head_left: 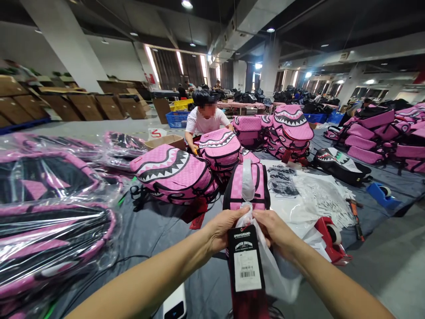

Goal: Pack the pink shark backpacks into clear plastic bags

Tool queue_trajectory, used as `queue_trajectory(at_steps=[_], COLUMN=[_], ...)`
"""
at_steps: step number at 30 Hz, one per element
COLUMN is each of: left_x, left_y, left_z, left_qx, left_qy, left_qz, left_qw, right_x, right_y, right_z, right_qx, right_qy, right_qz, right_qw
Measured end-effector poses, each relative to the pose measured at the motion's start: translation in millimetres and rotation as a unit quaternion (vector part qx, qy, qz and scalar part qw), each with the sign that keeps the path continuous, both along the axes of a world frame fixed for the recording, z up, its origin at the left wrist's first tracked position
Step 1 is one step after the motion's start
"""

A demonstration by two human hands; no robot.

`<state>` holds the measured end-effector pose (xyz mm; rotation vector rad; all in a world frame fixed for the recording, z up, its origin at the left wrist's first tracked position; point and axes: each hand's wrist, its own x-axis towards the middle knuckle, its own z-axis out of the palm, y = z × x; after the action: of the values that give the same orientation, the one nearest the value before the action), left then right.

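Note:
Directly in front of me stands a pink and black backpack (234, 188). A thin white wrapping sheet (247, 184) covers its top strap and trails down to the right. My left hand (222, 228) pinches this sheet from the left side. My right hand (274, 228) is closed on it from the right, and the two thumbs nearly meet. Below the fingers hangs a black tag (247, 261) with a white barcode label. A dark red strip (249, 305) shows beneath the tag. Some of my fingertips are hidden behind the sheet.
Pink shark-mouth backpacks (175, 175) stand ahead, where a person in white (202, 119) works. Plastic-wrapped backpacks (56, 248) lie left. A red tape dispenser (330, 241), a blue tape dispenser (383, 195) and white sheets (318, 195) lie right. A white device (175, 303) sits near me.

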<state>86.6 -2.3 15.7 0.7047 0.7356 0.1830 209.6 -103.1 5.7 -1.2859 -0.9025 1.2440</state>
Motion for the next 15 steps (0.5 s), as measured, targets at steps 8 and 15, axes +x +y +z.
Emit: queue_trajectory(at_steps=[8,15], left_x=[-5.3,-45.2], left_y=[-9.5,32.6], left_z=[-11.5,18.3], left_qx=[0.069,0.634], left_qy=[0.044,0.09], left_qz=[0.011,0.036], left_qw=[0.997,0.767], right_x=[0.4,71.3], right_y=[1.3,-47.1], right_z=[-8.1,-72.5], right_qx=[0.033,0.008], right_qy=[0.009,-0.212], right_qz=[0.088,-0.024], right_qw=[0.996,0.977])
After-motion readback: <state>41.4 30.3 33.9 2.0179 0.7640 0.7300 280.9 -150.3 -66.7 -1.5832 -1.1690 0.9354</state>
